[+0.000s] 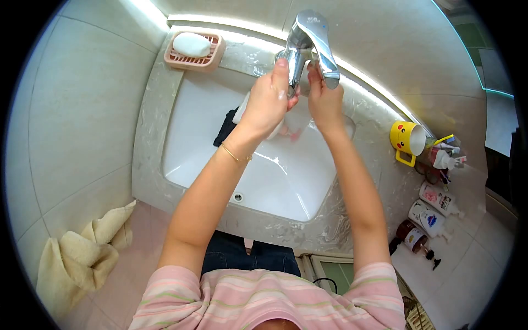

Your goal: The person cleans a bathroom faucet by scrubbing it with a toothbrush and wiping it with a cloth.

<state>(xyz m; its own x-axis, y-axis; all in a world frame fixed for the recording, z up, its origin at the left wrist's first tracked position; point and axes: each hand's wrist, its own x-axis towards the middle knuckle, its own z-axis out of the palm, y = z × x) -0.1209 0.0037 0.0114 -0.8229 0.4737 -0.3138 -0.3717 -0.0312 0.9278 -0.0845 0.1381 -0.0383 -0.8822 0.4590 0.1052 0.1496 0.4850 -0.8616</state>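
Note:
Both of my hands are at the chrome faucet (312, 33) at the back of the white sink (220, 170). My left hand (269, 102) is closed around the left side of the spout, thumb up, with fingers curling beneath its tip. White suds or water show on its skin. On the other side, my right hand (325, 104) is closed beneath the lever with its thumb raised; its fingers are mostly hidden. Below my left wrist lies a dark cloth-like item (224, 129) in the sink, beside a white object (239, 111) partly covered by my hand.
A pink soap dish (214, 60) holds a white soap bar (191, 44) at the back left. To the right stand a yellow cup (404, 137), toothbrushes and several pump bottles (426, 217). A cream towel (85, 253) hangs at lower left.

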